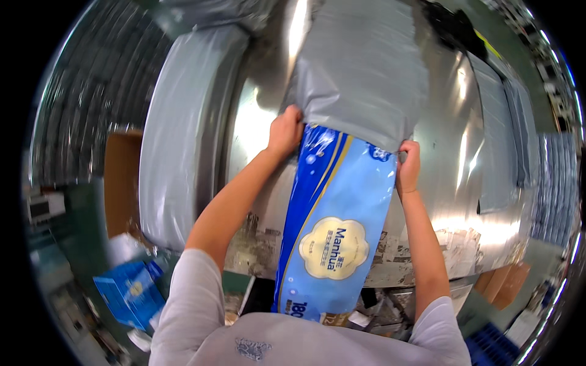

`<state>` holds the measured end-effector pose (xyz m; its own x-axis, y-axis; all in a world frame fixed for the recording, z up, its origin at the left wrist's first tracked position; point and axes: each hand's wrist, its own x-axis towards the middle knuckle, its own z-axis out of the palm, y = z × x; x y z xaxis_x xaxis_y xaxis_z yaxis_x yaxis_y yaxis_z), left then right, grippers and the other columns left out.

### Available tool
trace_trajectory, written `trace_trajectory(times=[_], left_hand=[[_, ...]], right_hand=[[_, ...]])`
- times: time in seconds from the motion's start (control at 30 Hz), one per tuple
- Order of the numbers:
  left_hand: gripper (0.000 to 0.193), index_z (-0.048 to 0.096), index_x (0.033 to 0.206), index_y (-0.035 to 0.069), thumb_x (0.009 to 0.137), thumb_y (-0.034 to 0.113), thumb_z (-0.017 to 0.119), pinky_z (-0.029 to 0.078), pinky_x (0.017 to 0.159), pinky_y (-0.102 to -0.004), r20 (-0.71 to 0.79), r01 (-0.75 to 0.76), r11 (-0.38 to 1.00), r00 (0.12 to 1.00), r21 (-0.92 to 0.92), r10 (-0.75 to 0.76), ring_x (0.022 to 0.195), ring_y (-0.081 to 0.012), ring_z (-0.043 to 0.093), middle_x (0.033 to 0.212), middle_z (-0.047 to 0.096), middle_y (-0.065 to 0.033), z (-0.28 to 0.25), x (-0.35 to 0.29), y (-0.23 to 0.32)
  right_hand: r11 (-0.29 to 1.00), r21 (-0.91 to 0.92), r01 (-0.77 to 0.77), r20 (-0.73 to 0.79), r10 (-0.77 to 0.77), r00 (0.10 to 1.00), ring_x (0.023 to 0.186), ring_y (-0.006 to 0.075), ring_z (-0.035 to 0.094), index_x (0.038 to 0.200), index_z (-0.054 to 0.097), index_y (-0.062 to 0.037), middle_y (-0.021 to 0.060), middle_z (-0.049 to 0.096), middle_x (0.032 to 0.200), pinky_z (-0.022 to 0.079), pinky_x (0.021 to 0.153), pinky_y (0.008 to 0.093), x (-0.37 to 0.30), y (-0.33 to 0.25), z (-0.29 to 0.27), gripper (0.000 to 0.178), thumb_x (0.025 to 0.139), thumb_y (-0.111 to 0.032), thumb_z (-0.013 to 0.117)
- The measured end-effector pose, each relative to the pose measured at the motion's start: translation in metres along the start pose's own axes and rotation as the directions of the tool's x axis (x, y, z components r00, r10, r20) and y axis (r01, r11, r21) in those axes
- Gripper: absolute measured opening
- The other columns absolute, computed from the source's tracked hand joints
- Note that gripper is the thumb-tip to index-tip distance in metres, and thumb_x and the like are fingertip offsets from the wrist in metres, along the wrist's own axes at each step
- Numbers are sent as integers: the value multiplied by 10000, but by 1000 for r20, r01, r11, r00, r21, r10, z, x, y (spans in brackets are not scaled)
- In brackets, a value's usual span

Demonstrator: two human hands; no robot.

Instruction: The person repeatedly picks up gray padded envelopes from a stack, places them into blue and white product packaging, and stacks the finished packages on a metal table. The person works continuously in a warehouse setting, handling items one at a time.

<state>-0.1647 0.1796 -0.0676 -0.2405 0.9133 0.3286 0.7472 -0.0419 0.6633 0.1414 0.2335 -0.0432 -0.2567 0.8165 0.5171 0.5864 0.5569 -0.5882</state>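
A long blue plastic-wrapped pack (351,189) with a cream scalloped label lies lengthwise in front of me, its near end by my body. Its far end is covered by the mouth of a grey plastic mailing bag (366,67), which stretches away over the metal table. My left hand (285,131) is closed on the left corner of the bag's mouth. On the opposite corner, my right hand (409,166) pinches the bag's edge beside the pack. How far the pack reaches inside the bag is hidden.
A filled grey bag (183,134) rests at the left of the metal table (448,152), with flat grey bags (497,122) at the right. A cardboard box (122,183) stands at the left edge. Lower left is another blue pack (129,293); a cardboard box (503,283) sits lower right.
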Motion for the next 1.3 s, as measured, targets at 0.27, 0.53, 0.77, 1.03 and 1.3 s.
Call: trace_trajectory(times=[0.27, 0.53, 0.77, 1.03, 1.3], left_hand=[[198, 673, 832, 115, 755, 179, 503, 491, 630, -353, 458, 36, 847, 829, 530, -322, 808, -254, 625, 866, 643, -100, -13, 31, 16], [148, 672, 746, 123, 724, 130, 526, 479, 547, -353, 561, -80, 883, 798, 462, -221, 718, -245, 630, 761, 641, -90, -54, -108, 27], [115, 483, 799, 29, 793, 141, 510, 438, 655, -399, 166, 278, 951, 953, -139, -254, 743, -314, 511, 800, 477, -138, -123, -320, 52], [507, 169, 1360, 123, 915, 334, 288, 167, 1020, -369, 537, 669, 615, 727, -416, -428, 1215, -333, 231, 1325, 238, -172, -123, -409, 104], [680, 169, 1335, 13, 879, 507, 274, 271, 978, -320, 767, 870, 361, 475, -336, -432, 1141, -297, 397, 1225, 394, -244, -143, -410, 95]], right_hand=[[903, -324, -281, 426, 405, 809, 788, 291, 595, 903, 589, -59, 139, 623, 837, 443, 661, 392, -5, 55, 21, 316, 777, -333, 495], [834, -517, -194, 465, 463, 755, 798, 316, 601, 956, 596, -46, 171, 621, 864, 458, 657, 384, -130, 2, -42, 333, 760, -306, 522], [354, 223, -908, 610, 676, 413, 894, 239, 568, 1141, 466, -4, 121, 561, 1033, 482, 757, 333, -314, -55, -99, 346, 879, -209, 373], [-272, 429, -862, 660, 745, 94, 958, 242, 531, 1147, 451, -64, 90, 540, 1067, 446, 827, 371, -299, -190, -96, 457, 893, -421, 320], [-339, 210, -917, 753, 654, -70, 956, 177, 549, 1155, 467, -75, 72, 559, 1082, 437, 837, 310, -369, -201, -118, 460, 890, -425, 327]])
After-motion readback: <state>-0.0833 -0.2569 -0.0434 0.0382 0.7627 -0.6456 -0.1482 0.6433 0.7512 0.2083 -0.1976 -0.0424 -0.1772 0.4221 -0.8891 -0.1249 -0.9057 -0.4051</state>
